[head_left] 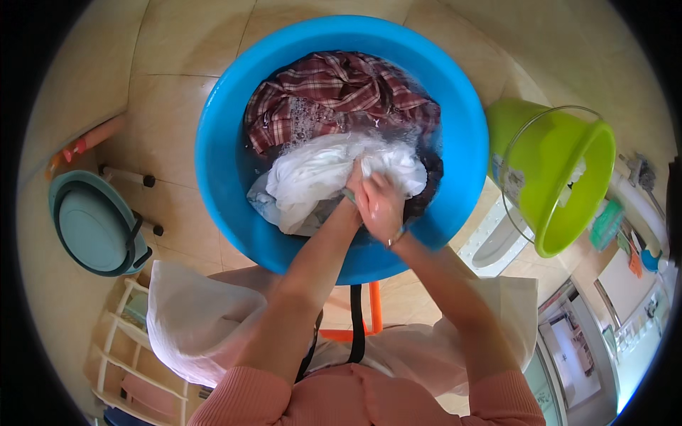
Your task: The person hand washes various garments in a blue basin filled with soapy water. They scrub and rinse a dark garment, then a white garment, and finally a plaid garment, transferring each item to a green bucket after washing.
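Observation:
A big blue round tub (pixel 213 149) holds soapy water and soaked clothes. Inside it, toward me, lies a bunched wet white cloth (pixel 305 174). Both my hands are together at its right part. My right hand (pixel 381 209) is closed on a fold of the white cloth, crossing partly over the other hand. My left hand (pixel 354 177) grips the cloth too, its fingertips buried in the folds; a green band shows at that wrist. Behind the white cloth a dark red plaid garment (pixel 341 89) floats with foam on it. Dark fabric (pixel 432 181) shows along the right.
A lime green bucket (pixel 579 192) with a wire handle leans at the right. Beside it a white floor fixture (pixel 497 238) is set into the tiles. On the left, a grey-green basin (pixel 92 224) hangs near a white rack (pixel 117 341). An orange frame (pixel 375 309) shows below the tub.

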`<state>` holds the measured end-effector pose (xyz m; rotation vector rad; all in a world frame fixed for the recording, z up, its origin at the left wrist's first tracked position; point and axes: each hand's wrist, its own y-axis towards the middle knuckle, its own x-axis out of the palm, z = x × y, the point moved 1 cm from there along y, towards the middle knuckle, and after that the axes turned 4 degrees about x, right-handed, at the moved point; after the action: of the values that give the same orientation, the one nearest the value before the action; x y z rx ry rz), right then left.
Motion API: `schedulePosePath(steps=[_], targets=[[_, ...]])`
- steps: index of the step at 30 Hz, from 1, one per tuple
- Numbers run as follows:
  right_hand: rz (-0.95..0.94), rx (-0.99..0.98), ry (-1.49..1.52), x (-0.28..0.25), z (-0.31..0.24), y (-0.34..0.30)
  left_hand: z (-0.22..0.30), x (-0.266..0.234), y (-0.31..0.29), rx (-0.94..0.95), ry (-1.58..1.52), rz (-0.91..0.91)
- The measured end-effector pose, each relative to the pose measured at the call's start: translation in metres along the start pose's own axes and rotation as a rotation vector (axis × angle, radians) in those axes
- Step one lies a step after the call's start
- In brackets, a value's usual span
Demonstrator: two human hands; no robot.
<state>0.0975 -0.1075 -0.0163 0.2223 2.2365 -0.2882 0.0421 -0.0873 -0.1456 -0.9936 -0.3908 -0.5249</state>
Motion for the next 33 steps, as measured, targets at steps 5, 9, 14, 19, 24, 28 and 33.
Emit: schedulePosePath(steps=[5, 9, 14, 19, 24, 28, 33], targets=[[-0.423, 0.259, -0.342, 0.039, 0.057, 0.078, 0.002, 0.018, -0.008, 0.048, -0.693, 0.166], [-0.366, 0.272, -0.368, 0.029, 0.076, 0.105, 0.024, 0.037, -0.003, -0.283, -0.767, 0.341], [0.072, 0.114, 0.02, -0.033, 0.061, 0.067, 0.023, 0.026, -0.001, -0.23, -0.788, 0.158], [-0.083, -0.05, -0.064, -0.044, 0.009, 0.003, 0.009, 0.014, 0.003, -0.129, -0.937, 0.04], [0.017, 0.107, -0.265, 0.02, 0.02, 0.02, -0.013, 0.002, 0.006, -0.001, -0.413, -0.018], [-0.454, 0.5, -0.331, 0.04, 0.073, 0.098, 0.026, 0.032, -0.005, -0.209, -0.738, 0.301], [-0.331, 0.168, -0.505, 0.038, 0.088, 0.105, 0.034, 0.042, -0.007, -0.292, -0.704, 0.254]])
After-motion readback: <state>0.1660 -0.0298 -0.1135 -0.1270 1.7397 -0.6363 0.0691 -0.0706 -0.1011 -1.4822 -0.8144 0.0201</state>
